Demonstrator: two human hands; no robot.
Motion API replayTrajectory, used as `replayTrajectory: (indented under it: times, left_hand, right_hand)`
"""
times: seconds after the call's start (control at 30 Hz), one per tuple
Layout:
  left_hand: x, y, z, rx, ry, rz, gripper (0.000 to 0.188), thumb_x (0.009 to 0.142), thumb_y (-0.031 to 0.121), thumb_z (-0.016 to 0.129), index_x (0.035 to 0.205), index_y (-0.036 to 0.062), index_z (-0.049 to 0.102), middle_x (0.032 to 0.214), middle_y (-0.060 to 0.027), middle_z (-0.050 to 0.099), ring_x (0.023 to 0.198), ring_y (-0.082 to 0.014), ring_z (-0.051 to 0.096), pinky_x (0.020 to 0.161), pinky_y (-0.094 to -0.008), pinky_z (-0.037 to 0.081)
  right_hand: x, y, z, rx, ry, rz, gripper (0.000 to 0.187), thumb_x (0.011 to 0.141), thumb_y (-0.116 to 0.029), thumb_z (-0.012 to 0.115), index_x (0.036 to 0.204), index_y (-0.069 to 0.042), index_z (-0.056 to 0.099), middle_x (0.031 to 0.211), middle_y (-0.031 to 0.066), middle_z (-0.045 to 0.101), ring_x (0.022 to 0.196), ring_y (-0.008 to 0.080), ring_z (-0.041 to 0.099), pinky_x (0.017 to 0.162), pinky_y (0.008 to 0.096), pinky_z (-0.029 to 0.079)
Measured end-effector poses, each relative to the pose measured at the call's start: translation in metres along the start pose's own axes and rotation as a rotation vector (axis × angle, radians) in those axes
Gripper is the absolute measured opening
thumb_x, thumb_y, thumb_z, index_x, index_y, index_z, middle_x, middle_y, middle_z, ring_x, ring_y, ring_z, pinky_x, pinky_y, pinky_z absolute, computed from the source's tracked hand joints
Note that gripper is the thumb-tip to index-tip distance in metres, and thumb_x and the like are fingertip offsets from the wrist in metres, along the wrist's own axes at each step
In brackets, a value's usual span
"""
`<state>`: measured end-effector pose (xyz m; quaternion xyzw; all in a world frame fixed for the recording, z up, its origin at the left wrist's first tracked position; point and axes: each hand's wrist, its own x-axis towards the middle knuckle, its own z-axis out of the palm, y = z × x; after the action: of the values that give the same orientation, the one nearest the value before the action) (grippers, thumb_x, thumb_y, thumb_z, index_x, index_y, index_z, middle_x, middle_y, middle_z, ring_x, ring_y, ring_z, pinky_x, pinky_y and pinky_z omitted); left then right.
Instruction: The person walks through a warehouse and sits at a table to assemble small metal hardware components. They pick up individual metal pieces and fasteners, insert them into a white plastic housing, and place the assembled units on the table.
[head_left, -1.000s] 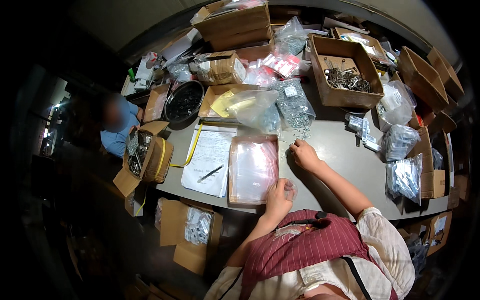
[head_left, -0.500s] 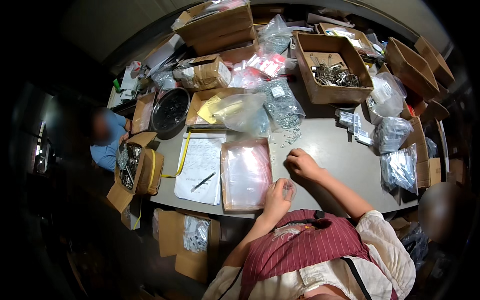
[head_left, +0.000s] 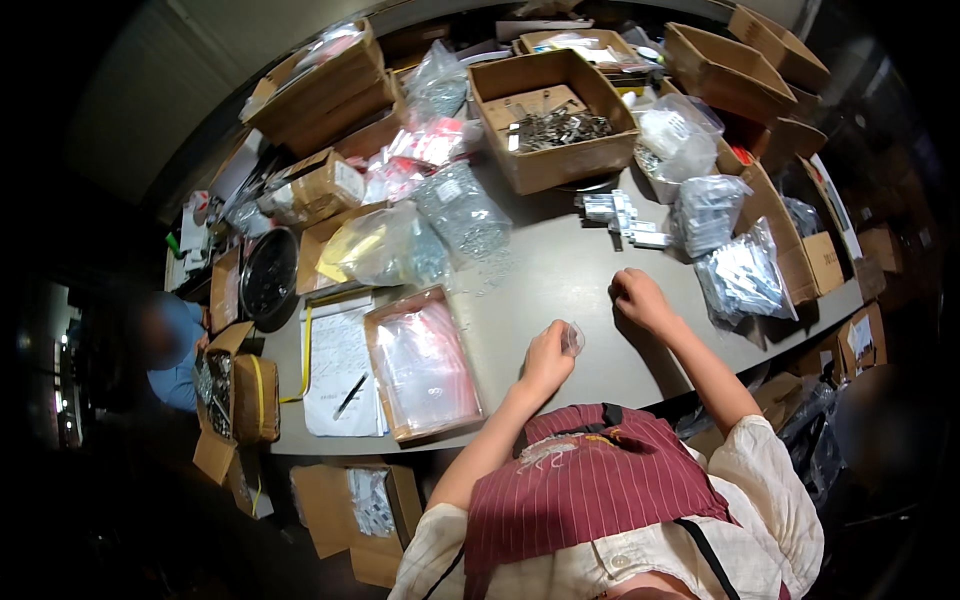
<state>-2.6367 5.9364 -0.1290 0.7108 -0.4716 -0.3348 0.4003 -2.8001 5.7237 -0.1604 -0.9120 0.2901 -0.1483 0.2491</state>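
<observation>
My left hand [head_left: 547, 362] is closed over the table near its front edge, with a small clear plastic bag [head_left: 572, 340] bulging out beside the fingers. To the right and a little farther off, my right hand [head_left: 641, 298] has its fingers curled down near the tabletop; whatever they hold, if anything, is hidden. Left of my left hand stands a shallow cardboard box [head_left: 474, 392] of flat clear plastic bags [head_left: 420, 362]. Beyond my right hand lies a small group of grey metal parts [head_left: 622, 217].
A large carton [head_left: 520, 172] of metal pieces stands at the back. Bagged metal parts [head_left: 745, 270] lie at the right edge. A bag of small fasteners [head_left: 462, 215] has spilled some onto the table. Left are a notebook [head_left: 335, 400] with a pen, a black bowl [head_left: 270, 280] and another person [head_left: 178, 350].
My left hand has moved right, away from the shallow box, carrying the clear bag. My right hand has shifted right toward the grey metal parts. The whole view has turned to the right.
</observation>
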Motion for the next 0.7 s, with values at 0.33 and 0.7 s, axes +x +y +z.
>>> replayTrajectory:
  times: [0.33,0.7]
  left_hand:
    - [0.046,-0.007,0.069,-0.432,-0.119,-0.084,0.022,0.08,0.005,0.071,0.102,0.0042,0.067,0.087,-0.0109,0.071,0.081,-0.0212,0.068,0.075,-0.0343,0.053]
    - [0.038,-0.016,0.063,-0.323,-0.001,-0.089,0.02,0.082,0.005,0.074,0.101,0.0065,0.068,0.088,-0.0072,0.073,0.083,-0.0168,0.069,0.075,-0.0312,0.054]
  right_hand:
    - [-0.038,-0.028,-0.045,1.148,-0.063,0.254,0.015,0.089,-0.001,0.068,0.104,-0.001,0.067,0.094,0.0031,0.067,0.088,0.0106,0.064,0.079,0.0278,0.053]
    - [-0.058,-0.012,-0.008,-0.038,-0.155,-0.048,0.037,0.074,-0.011,0.08,0.099,-0.002,0.055,0.095,0.0203,0.062,0.091,0.0432,0.064,0.077,0.0507,0.053]
